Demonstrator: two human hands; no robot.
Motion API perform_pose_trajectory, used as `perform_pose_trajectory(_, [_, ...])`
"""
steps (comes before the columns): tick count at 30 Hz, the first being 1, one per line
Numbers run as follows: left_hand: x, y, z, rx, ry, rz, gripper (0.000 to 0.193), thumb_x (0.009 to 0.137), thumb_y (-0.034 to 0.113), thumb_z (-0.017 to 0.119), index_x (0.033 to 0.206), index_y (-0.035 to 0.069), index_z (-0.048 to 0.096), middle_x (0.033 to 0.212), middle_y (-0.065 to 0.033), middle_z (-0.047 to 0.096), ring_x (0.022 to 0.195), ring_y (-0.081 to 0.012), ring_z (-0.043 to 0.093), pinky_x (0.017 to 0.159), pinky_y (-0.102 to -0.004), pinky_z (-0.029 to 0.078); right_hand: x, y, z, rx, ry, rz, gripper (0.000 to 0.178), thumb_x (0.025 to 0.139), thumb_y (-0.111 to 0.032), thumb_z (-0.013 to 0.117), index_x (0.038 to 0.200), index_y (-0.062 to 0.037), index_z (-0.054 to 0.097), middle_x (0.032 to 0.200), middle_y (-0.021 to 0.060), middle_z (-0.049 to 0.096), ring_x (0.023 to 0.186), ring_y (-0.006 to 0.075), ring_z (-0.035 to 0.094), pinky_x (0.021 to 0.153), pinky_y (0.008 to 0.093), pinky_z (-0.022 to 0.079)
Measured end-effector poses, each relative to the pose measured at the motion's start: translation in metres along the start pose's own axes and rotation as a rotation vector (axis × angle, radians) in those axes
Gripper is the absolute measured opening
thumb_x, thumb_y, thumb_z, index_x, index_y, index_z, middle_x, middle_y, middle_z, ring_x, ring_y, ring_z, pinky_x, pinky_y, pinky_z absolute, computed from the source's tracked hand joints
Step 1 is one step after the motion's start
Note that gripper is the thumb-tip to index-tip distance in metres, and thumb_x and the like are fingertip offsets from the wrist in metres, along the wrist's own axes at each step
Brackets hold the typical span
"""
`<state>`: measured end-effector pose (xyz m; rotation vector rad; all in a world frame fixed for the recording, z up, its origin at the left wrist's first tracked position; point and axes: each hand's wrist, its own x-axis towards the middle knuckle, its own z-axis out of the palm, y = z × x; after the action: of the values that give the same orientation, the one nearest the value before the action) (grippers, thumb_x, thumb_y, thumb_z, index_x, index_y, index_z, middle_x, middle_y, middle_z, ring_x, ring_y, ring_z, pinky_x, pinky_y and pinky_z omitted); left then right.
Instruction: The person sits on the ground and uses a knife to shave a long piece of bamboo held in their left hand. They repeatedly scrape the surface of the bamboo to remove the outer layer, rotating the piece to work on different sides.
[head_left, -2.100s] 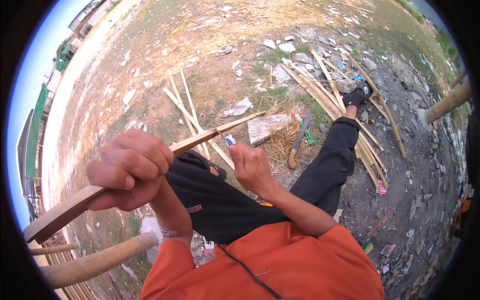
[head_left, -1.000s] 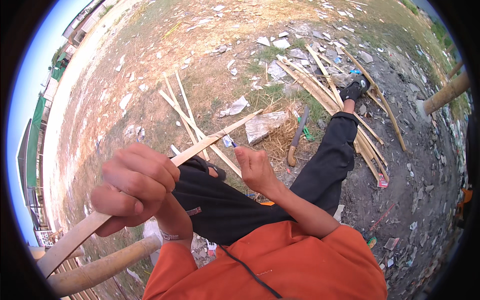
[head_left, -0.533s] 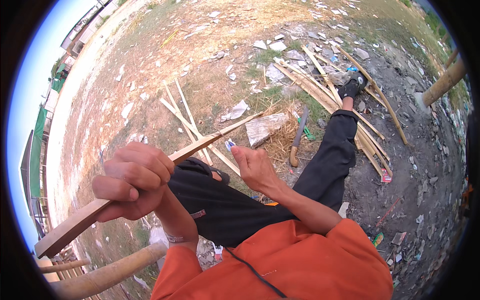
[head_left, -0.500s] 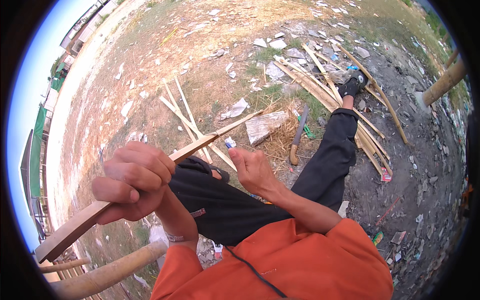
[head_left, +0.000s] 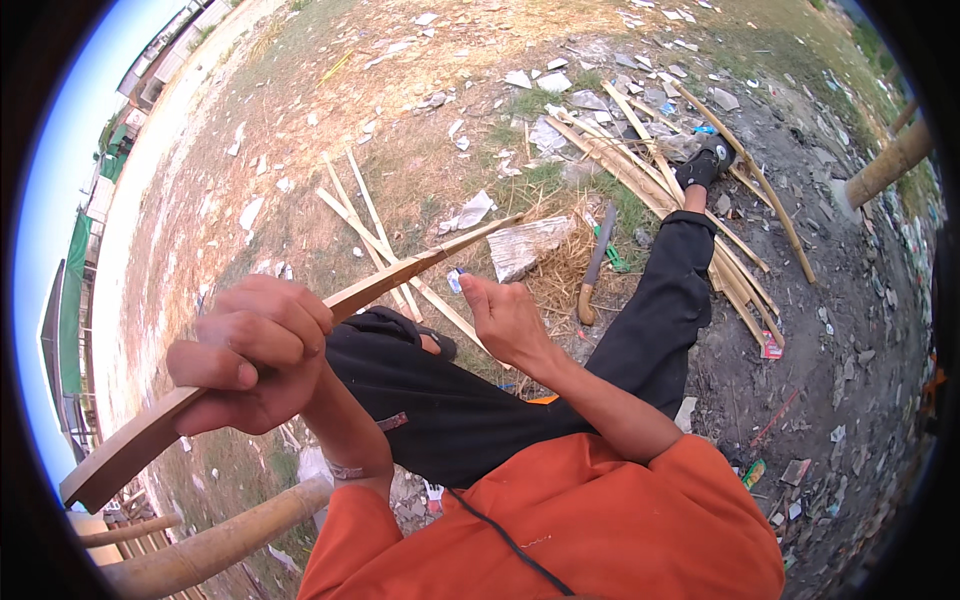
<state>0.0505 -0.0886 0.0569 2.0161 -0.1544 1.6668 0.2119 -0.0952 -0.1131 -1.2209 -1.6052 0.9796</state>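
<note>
A long, pale bamboo strip (head_left: pixel 385 285) runs slantwise from the lower left to a thin tip further out. My left hand (head_left: pixel 250 350) is wrapped round it near its thick end. Close to the right of its thinner part is my right hand (head_left: pixel 510 320), with curled fingers and thumb on top; what it grips, if anything, is hidden. A gap shows between this hand and the strip. On the ground beyond my knees lies a machete (head_left: pixel 598 265) with a wooden handle and dark blade, beside a whitish block (head_left: pixel 525 248) and dry straw.
Several split strips (head_left: pixel 640 175) are heaped by my right foot (head_left: pixel 708 165). More strips (head_left: pixel 370 225) cross each other ahead on the left. A round bamboo pole (head_left: pixel 225 535) passes at lower left, and another pole (head_left: pixel 890 168) stands at right. Broken shards litter the ground.
My left hand and the strip have shifted slightly left and up. My right hand has moved a little up, with its fingers still curled.
</note>
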Motion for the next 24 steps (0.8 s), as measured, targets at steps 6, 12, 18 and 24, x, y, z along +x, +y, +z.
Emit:
perform_pose_trajectory(6, [0.001, -0.002, 0.004, 0.007, -0.003, 0.003, 0.043, 0.098, 0.048, 0.030, 0.085, 0.008, 0.038, 0.047, -0.0028, 0.036, 0.032, -0.0134, 0.037, 0.030, -0.0276, 0.036, -0.003, 0.004, 0.003, -0.061, 0.021, 0.005, 0.049, 0.096, -0.036, 0.043, 0.067, 0.0003, 0.058, 0.054, 0.0243, 0.052, 0.054, 0.0435, 0.055, 0.051, 0.0496, 0.042])
perform_pose_trajectory(12, [-0.004, 0.000, -0.007, 0.031, 0.064, -0.054, 0.042, 0.097, 0.050, 0.028, 0.087, 0.010, 0.037, 0.049, -0.0020, 0.035, 0.034, -0.0130, 0.035, 0.033, -0.0279, 0.036, 0.010, 0.040, 0.011, -0.274, 0.066, 0.075, 0.055, 0.097, -0.039, 0.036, 0.071, 0.0032, 0.060, 0.060, 0.0258, 0.055, 0.062, 0.0437, 0.057, 0.060, 0.0496, 0.044])
perform_pose_trajectory(18, [0.001, 0.004, 0.006, 0.045, 0.034, -0.006, 0.044, 0.098, 0.049, 0.029, 0.085, 0.008, 0.037, 0.045, -0.0022, 0.036, 0.031, -0.0135, 0.035, 0.031, -0.0276, 0.036, -0.002, 0.081, -0.006, -0.284, -0.045, 0.302, 0.063, 0.097, -0.045, 0.033, 0.073, 0.0056, 0.063, 0.069, 0.0314, 0.059, 0.066, 0.0463, 0.059, 0.067, 0.0531, 0.045])
perform_pose_trajectory(24, [-0.006, 0.001, -0.011, 0.032, 0.116, -0.021, 0.044, 0.097, 0.050, 0.028, 0.086, 0.008, 0.038, 0.047, -0.0027, 0.037, 0.034, -0.0137, 0.036, 0.032, -0.0284, 0.036, -0.015, 0.052, -0.014, -0.179, -0.001, 0.213, 0.050, 0.095, -0.041, 0.044, 0.075, 0.0027, 0.059, 0.062, 0.0225, 0.058, 0.063, 0.0396, 0.059, 0.061, 0.0466, 0.043])
